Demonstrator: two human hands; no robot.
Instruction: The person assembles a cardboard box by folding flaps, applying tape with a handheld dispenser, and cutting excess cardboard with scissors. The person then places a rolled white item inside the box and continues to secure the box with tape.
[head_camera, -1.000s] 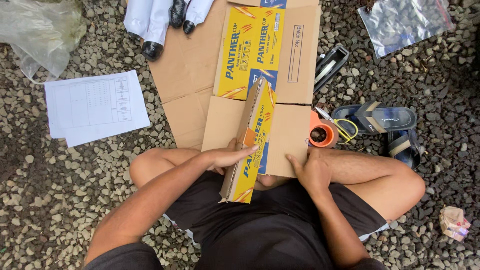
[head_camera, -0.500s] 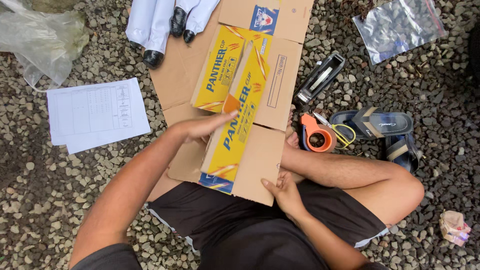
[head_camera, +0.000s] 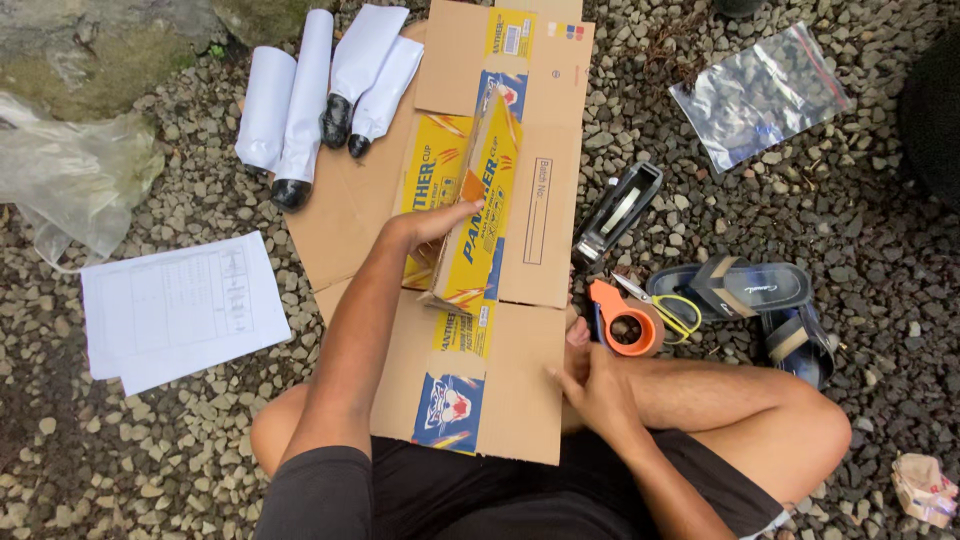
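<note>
Left hand (head_camera: 432, 226) laid on the raised middle panel of the flattened cardboard box (head_camera: 520, 400), fingers curled over the yellow printed face, propping it up on edge. Right hand (head_camera: 598, 385) pressed flat and open on the near right corner of the same box, pinning it against the lap. Nothing pinched in either hand.

Head view, only one available:
- Box stretched from the lap out to the far side, brown flaps spread over a second cardboard sheet (head_camera: 345, 200) lying on gravel (head_camera: 120, 460).
- Orange tape dispenser (head_camera: 622, 318) just right of the right hand, touching the box edge or nearly; yellow-handled scissors (head_camera: 668, 310) beside it. Black tape gun (head_camera: 618, 212) farther out, right of the box.
- White rolled pouches with black ends (head_camera: 310, 95) far left on the sheet. Printed paper (head_camera: 180, 305) left on the gravel. Clear zip bag (head_camera: 760, 95) far right. Sandals (head_camera: 750, 290) right, by the knee.

Risks, judged:
- Raised panel held by light finger contact only; likely to flop back if the left hand slips, crease may set crooked.
- Uneven gravel under the board: poor backing for a fold, possible dents or punctures.
- Near corner pinned by one palm; board could pivot if pushed from the far end.
- Scissors blades close to the right wrist; careless reach for tape could catch them.
- Loose paper and bag unweighted; could blow away.
</note>
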